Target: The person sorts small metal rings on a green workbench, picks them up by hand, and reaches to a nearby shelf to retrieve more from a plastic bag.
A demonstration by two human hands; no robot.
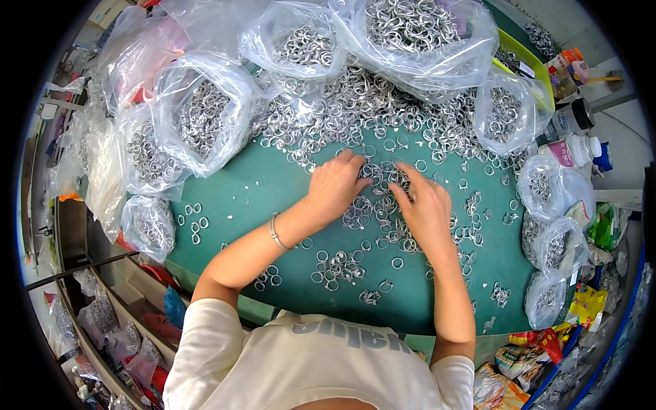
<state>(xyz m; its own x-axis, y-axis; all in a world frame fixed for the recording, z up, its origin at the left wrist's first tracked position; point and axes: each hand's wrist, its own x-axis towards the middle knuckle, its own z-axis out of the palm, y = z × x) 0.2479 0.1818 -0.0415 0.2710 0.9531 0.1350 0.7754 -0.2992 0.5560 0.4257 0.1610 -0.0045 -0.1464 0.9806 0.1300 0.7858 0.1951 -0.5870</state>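
Nearest you, the green bench (273,184) ends in a curved front edge just above your white shirt (307,362). The strip of bench behind that edge carries only small scattered clusters of metal rings (338,265), so there is open room there, and a wider bare patch lies to your left, between your left forearm and the plastic bags.

Your left forearm, with a thin bracelet (275,232) at the wrist, angles up and to the right. Your left hand (336,186) lies palm down on the loose rings at mid-bench, fingers gently curled, tips resting on the rings; whether that grip pinches any one ring I cannot tell. Your right hand (427,208) comes nearly straight up beside it, palm down, fingers spread and pointing toward the left hand, tips in the same patch of rings, nothing visibly clamped. The two hands sit close, a small gap of rings between them.

Beyond your fingertips the ring pile (383,109) thickens into a dense heap. Clear bags of rings (205,116) crowd the far and left edges; smaller bags (557,249) and bottles (574,147) line the right edge.
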